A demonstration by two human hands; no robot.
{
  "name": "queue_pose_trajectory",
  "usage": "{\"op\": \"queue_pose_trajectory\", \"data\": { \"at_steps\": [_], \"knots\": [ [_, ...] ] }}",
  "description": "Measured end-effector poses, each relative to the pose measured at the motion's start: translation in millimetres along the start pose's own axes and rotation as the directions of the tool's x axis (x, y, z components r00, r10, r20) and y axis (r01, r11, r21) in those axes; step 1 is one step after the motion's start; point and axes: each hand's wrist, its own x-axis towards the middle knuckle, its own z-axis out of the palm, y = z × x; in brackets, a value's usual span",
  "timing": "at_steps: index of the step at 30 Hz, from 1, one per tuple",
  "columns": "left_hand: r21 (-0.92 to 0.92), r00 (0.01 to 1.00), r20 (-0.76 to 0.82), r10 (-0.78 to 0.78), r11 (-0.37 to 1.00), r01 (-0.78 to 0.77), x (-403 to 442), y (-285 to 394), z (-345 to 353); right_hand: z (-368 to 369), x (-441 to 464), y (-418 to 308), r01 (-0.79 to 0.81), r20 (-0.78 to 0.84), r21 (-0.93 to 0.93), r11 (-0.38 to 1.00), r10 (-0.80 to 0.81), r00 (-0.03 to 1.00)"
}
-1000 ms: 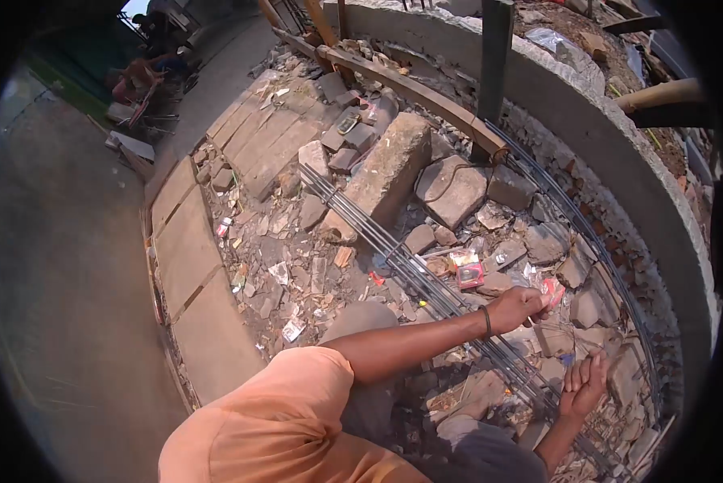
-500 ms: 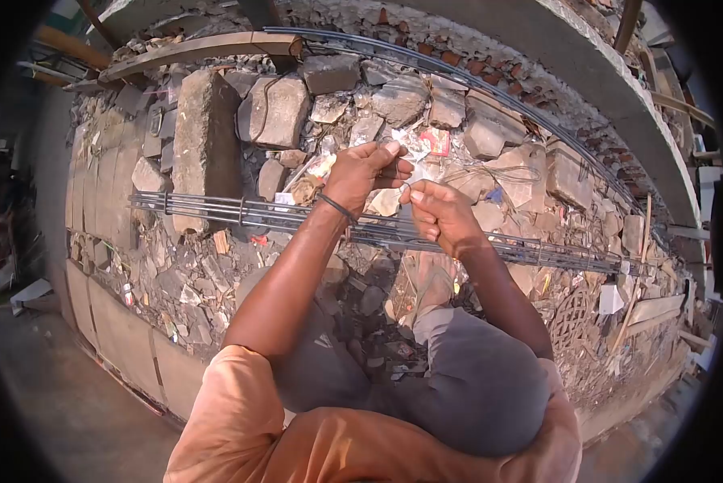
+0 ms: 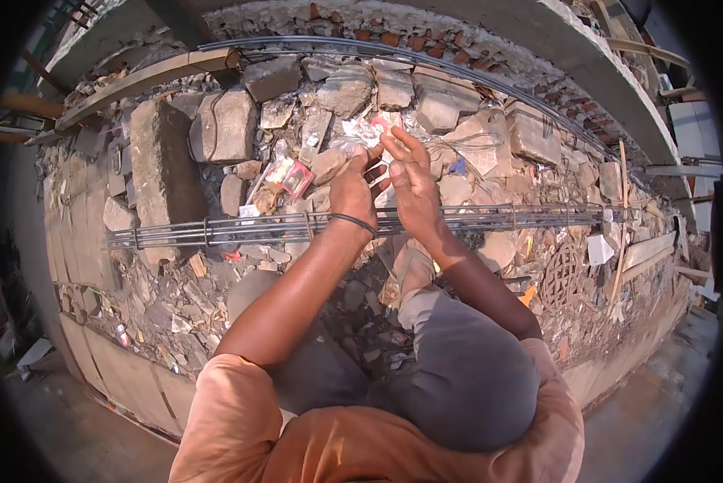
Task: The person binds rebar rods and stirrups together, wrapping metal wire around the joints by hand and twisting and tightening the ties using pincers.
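Note:
My left hand [image 3: 352, 191] is raised above the rubble with its fingers curled in towards the thumb; whatever is between them is too small to make out. Close beside it, my right hand [image 3: 415, 191] has its fingers stretched out and apart, holding nothing that I can see. A dark band circles my left wrist. Below both hands runs a long bundle of thin steel bars [image 3: 265, 232], crossed by ties or rings at intervals. Beyond my right hand, a loose loop of thin wire [image 3: 476, 142] lies on the stones.
Broken concrete and rubble cover the ground. A long concrete block [image 3: 167, 173] lies at left, under the bars. More steel rods [image 3: 329, 44] lie along the brick wall at the back, near a wooden beam [image 3: 148, 76]. A red packet [image 3: 295, 179] sits among the debris.
My right hand has gone from a pinch to outstretched fingers and moved slightly left and up, closer to my left hand. The view has shifted, so the surroundings sit further left.

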Motion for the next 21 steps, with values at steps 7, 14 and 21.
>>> {"op": "queue_pose_trajectory", "data": {
  "at_steps": [7,14,21],
  "knots": [
    [0.643,0.888,0.446,0.114,0.649,-0.407,-21.9,-38.5,4.2,-15.8,6.1,-4.0,-0.223,-0.097,0.613,0.758,0.353,0.931],
    [0.383,0.889,0.234,0.393,0.804,-0.456,-43.6,-20.6,16.0,-57.3,-18.1,-12.1,-0.375,0.419,0.06,0.925,0.318,0.85],
    [0.352,0.931,0.276,0.239,0.876,-0.329,-36.8,6.6,-1.3,-45.8,-18.8,2.3,-0.452,0.595,0.265,0.852,0.225,0.772]
  ]
}}
